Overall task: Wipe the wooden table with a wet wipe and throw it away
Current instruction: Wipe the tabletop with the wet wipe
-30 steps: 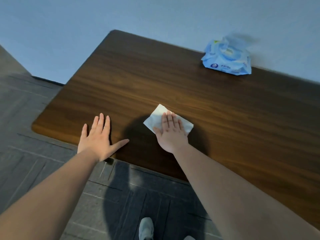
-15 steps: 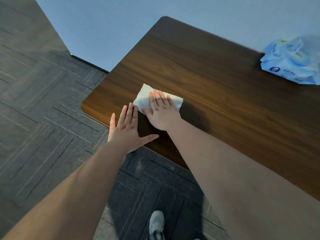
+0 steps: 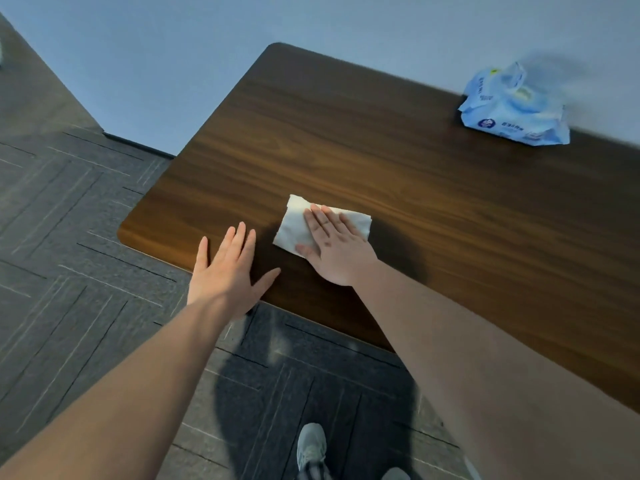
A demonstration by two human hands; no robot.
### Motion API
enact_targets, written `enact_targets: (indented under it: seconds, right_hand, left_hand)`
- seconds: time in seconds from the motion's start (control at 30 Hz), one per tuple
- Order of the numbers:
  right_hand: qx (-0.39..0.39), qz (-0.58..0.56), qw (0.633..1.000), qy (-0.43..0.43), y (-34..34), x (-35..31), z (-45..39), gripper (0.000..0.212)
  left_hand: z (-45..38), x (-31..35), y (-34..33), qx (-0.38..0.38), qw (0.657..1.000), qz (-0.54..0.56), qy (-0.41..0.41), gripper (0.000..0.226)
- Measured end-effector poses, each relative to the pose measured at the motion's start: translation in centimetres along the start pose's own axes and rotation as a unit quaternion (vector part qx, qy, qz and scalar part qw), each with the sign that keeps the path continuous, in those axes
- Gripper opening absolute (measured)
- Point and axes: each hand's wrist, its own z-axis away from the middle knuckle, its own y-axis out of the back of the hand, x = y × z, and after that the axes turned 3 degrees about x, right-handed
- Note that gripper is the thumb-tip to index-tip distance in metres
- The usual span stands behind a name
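Note:
A folded white wet wipe (image 3: 294, 220) lies on the dark wooden table (image 3: 381, 150), near its front left part. My right hand (image 3: 334, 244) presses flat on the wipe with fingers stretched out, covering its right half. My left hand (image 3: 227, 268) rests flat and open on the table's front edge, just left of the wipe, with nothing in it.
A blue pack of wet wipes (image 3: 512, 109) lies at the table's far right, against the pale blue wall. Grey carpet tiles cover the floor to the left and in front. My shoe (image 3: 311, 448) shows below the table's front edge.
My right hand slid the wipe left toward the table's left edge, then back a little to the right. My left hand stayed on the front edge.

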Motion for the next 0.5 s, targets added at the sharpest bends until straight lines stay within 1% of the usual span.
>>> enact_targets:
  seconds: [0.03,0.1,0.3,0.5]
  right_hand:
    - [0.002,-0.003,1.0,-0.015,-0.1,1.1,1.0,0.068]
    - [0.002,-0.009,0.999,-0.049,-0.1,3.6,3.2,0.068]
    - [0.018,-0.026,0.986,-0.163,-0.2,12.5,11.1,0.066]
    - [0.041,-0.046,0.962,-0.267,-1.0,21.4,20.3,0.066]
  left_hand:
    - [0.2,1.1,0.1,0.002,1.0,-0.001,-0.021,0.083]
    - [0.4,3.6,0.1,-0.008,0.999,0.0,-0.053,0.078]
    - [-0.7,12.2,-0.3,-0.033,0.99,-0.015,-0.137,0.081]
    - [-0.9,22.9,-1.1,-0.065,0.972,-0.03,-0.223,0.081]
